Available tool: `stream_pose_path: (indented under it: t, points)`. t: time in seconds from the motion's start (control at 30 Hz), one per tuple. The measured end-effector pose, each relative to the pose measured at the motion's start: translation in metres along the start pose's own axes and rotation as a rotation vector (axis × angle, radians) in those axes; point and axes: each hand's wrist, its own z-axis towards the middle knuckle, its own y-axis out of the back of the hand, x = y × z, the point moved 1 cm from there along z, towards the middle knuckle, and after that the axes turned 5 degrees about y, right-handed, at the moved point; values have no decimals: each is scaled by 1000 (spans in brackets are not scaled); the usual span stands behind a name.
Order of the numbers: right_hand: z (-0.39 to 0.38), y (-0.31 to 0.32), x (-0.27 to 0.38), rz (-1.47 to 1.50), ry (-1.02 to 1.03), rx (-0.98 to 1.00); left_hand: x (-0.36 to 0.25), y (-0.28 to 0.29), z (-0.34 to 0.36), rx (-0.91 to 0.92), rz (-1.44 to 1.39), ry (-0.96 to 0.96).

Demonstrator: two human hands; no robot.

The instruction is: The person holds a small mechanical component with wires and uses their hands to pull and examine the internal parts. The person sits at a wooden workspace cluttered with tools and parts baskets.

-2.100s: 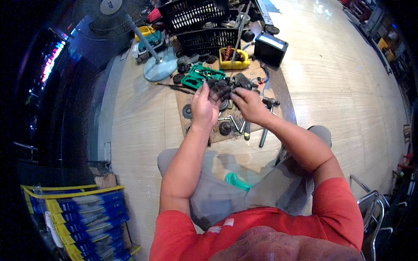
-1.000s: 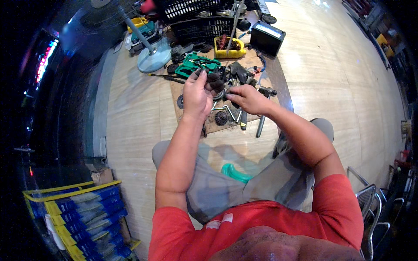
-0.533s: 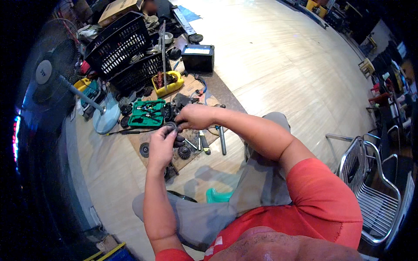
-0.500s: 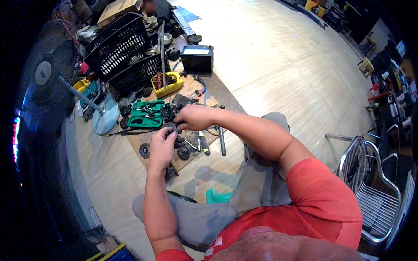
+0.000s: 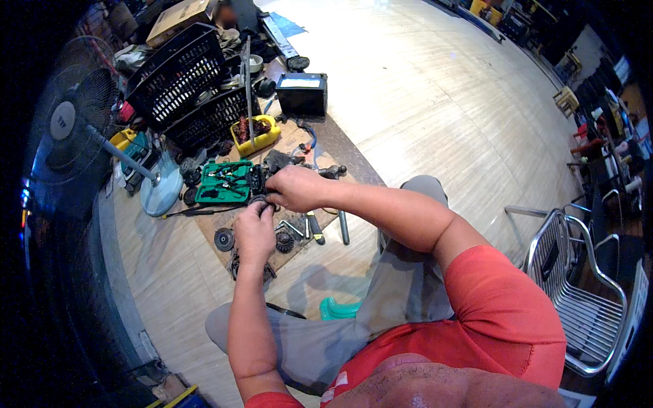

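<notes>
My left hand (image 5: 255,231) is closed with its fingertips on a dark, round part (image 5: 260,199), perhaps a ring, largely hidden by my fingers. My right hand (image 5: 294,187) reaches over from the right, closed on the same part. Just beyond them lies an open green tool case (image 5: 222,178) with black tools. Around my hands on the cardboard mat (image 5: 214,224) are a dark disc (image 5: 224,239), a toothed gear (image 5: 284,241), metal wrenches, a yellow-and-black handled tool (image 5: 316,231) and a metal bar (image 5: 343,231).
Black crates (image 5: 177,68), a yellow container (image 5: 255,136), a battery (image 5: 301,95) and a pedestal fan (image 5: 62,119) surround the mat. A metal chair (image 5: 571,299) stands at right, a green stool (image 5: 337,309) beneath me. Part of another person (image 5: 226,15) shows at the back.
The view has swung right, showing the chair and another person. My right hand has moved over toward my left fingertips on the dark part. Both hands have shifted slightly in the last half second.
</notes>
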Motion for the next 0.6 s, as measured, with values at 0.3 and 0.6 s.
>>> stream_pose_path:
  t: [0.3,0.6]
  points:
    - [-6,-11,13,194,-17,-196,14,-10,10,-211,-420,205]
    - [-8,-31,21,398,-92,-239,32,-13,15,-23,-1347,285]
